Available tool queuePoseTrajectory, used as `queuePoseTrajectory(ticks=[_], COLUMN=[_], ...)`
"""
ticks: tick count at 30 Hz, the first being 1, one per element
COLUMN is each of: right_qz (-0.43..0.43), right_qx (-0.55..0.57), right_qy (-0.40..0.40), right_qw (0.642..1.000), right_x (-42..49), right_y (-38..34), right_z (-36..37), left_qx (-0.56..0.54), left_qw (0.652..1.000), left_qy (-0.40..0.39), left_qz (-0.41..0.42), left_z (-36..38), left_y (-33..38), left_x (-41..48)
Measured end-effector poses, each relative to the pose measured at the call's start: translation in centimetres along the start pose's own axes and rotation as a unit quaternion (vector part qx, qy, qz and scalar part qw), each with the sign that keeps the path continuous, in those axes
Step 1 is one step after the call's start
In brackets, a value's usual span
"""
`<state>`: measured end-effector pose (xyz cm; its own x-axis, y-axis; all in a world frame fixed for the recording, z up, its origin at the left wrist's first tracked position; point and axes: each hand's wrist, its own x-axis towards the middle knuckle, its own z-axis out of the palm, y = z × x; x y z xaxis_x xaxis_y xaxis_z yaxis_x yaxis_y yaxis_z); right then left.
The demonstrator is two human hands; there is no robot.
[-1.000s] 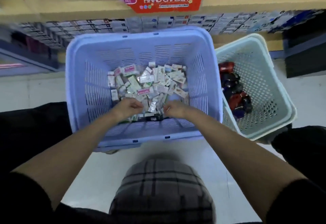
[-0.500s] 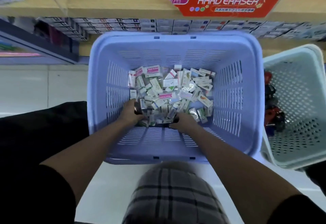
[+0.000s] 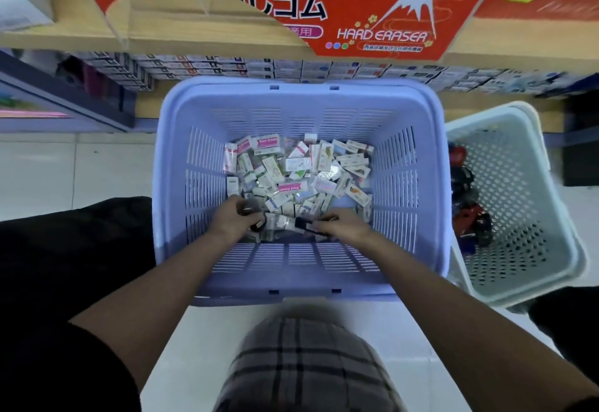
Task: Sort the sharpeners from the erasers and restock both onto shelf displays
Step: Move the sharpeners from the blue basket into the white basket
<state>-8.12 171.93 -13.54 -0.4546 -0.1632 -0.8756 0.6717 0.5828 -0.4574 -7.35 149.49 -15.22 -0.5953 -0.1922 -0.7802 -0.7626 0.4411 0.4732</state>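
**Both hands low in the lavender basket, each closed on a dark item**

At 12 o'clock a red carton (image 3: 356,6) sits on the shelf. It reads "HARD ERASER" in white beside a snow-capped peak, with large black Japanese characters to the left. Under it runs a row of small stacked boxes (image 3: 291,68), whose print is too blurred to read.

The lavender basket (image 3: 175,184), slotted on every wall, fills the centre. A white perforated basket (image 3: 531,249) stands tilted just beside it at 3 o'clock. That one holds a clump of dark red and black sharpeners (image 3: 466,213).

The erasers (image 3: 298,178) lie in a loose heap on the lavender basket's floor. They are small white wrapped blocks with green, pink and orange printing, and two pink sleeves read "Hard Eraser".

At the heap's 6 o'clock edge, your left hand (image 3: 235,217) curls around a dark piece (image 3: 257,223). Your right hand (image 3: 346,226) pinches a black piece (image 3: 303,225) that points toward 9 o'clock. You cannot tell what either piece is.
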Motion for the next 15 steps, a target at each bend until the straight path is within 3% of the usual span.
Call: queuePoseTrajectory(ticks=[2, 4, 10, 15], right_qz=[-0.019, -0.053, -0.178, -0.167], right_qx=[0.092, 0.124, 0.217, 0.307], right_qy=[0.025, 0.064, 0.186, 0.344], right_qw=[0.995, 0.989, 0.942, 0.871], right_x=[-1.7, -3.7, -12.0, -16.5], right_y=[-0.9, -1.8, -0.7, 4.9], right_z=[-0.6, -1.4, -5.9, -11.5], left_qx=[-0.107, -0.139, -0.103, -0.069], left_qw=[0.994, 0.987, 0.960, 0.944], left_qy=[-0.032, -0.083, -0.183, -0.178], left_qz=[-0.008, 0.026, 0.185, 0.268], left_z=[-0.8, -1.3, 0.3, 7.5], left_y=[1.6, 3.8, 12.7, 18.6], left_x=[-1.6, -3.5, -8.2, -11.1])
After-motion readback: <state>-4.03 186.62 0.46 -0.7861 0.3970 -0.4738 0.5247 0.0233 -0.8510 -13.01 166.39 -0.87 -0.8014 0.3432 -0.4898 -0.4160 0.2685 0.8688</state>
